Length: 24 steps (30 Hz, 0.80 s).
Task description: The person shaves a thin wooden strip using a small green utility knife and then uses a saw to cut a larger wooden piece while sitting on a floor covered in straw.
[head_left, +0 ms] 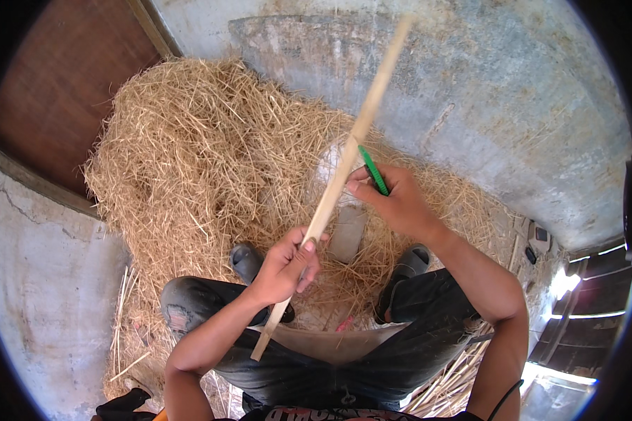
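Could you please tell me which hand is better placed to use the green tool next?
Probably the right hand: it holds the green tool beside the pale strip the left hand grips.

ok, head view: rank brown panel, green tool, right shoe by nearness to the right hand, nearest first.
1. Green tool: held in the right hand.
2. Right shoe: lower in view.
3. Brown panel: far upper left.
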Tool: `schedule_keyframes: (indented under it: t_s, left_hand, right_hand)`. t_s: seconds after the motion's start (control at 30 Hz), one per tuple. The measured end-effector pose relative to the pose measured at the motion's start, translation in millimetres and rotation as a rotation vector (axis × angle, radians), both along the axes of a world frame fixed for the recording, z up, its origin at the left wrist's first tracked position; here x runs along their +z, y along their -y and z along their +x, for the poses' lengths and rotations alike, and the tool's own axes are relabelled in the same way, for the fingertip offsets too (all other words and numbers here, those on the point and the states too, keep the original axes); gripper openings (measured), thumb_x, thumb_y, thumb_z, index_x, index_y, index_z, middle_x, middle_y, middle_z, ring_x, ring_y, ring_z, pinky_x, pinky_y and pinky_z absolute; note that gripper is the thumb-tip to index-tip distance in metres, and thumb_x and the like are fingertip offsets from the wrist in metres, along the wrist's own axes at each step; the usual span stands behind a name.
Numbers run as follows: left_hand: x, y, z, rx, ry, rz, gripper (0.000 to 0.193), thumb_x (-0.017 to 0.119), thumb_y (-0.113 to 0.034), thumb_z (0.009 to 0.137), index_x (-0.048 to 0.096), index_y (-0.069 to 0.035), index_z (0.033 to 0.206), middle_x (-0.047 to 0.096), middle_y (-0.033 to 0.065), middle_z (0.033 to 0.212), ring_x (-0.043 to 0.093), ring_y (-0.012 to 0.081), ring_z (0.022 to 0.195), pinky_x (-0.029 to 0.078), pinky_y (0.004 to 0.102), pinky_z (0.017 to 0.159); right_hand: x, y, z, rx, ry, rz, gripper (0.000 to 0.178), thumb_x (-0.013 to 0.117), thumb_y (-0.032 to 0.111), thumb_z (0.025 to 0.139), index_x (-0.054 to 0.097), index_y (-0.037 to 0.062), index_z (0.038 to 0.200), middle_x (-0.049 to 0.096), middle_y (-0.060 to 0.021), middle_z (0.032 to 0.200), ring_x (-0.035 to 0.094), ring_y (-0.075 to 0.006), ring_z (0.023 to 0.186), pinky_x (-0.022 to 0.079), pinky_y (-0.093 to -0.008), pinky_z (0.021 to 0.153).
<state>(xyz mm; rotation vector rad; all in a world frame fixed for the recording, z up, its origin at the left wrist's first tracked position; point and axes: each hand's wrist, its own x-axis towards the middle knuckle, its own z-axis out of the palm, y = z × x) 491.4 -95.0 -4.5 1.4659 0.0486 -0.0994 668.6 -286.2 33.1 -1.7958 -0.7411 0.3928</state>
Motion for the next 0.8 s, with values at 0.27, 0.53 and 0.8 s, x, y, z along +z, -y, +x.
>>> schedule_keyframes:
  t_s: [0.27, 0.53, 0.8]
  left_hand:
    - [20, -40, 34, 0.746, 0.556, 0.130, 0.027, 0.042, -0.026, 0.111, 0.046, -0.009, 0.131, 0.062, 0.0088, 0.080, 0.058, 0.0143, 0.058, 0.048, 0.0258, 0.052]
    - [38, -73, 23, 1.022, 0.538, -0.058, 0.033, 0.048, -0.026, 0.109, 0.040, -0.008, 0.136, 0.066, 0.0169, 0.120, 0.069, 0.0306, 0.111, 0.058, 0.0320, 0.076]
    - [35, -78, 15, 1.011, 0.522, -0.121, 0.035, 0.051, -0.025, 0.108, 0.040, -0.008, 0.135, 0.062, 0.0179, 0.128, 0.067, 0.0301, 0.116, 0.059, 0.0304, 0.077]
  right_hand:
    - [-3, -4, -8, 0.063, -0.040, 0.013, 0.022, 0.071, 0.027, 0.095, 0.073, 0.0050, 0.098, 0.046, 0.0069, 0.062, 0.041, -0.0041, 0.057, 0.031, -0.0275, 0.053]
    - [-2, -2, -3, -0.016, -0.049, 0.072, 0.019, 0.071, 0.025, 0.095, 0.072, 0.0063, 0.099, 0.045, 0.0079, 0.063, 0.041, -0.0033, 0.057, 0.029, -0.0264, 0.052]
    - [-7, -6, -4, -0.409, -0.030, 0.071, 0.032, 0.075, 0.029, 0.093, 0.063, 0.0024, 0.107, 0.046, 0.0045, 0.061, 0.042, -0.0042, 0.054, 0.030, -0.0259, 0.050]
